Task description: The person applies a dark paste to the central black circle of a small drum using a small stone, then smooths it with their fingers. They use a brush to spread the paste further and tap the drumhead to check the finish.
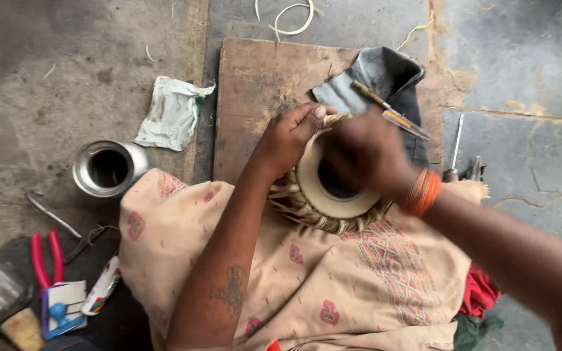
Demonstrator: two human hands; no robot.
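Head view shows the left hand (289, 138) gripping the rim of a small drum (333, 188) resting on the cloth-covered lap (333, 279). Whether the blurred right hand (365, 153) over the drumhead grasps anything, I cannot tell. Hard rubbing could likely tilt the drum off the lap if that grip slackens.

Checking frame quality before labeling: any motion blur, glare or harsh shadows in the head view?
Head view: right hand is motion-blurred over the drum; left hand is sharper. Light is soft and even, with no hard shadows. Mild shine on the steel cup rim only. Bottom-left corner by the red-handled pliers is dark and soft.
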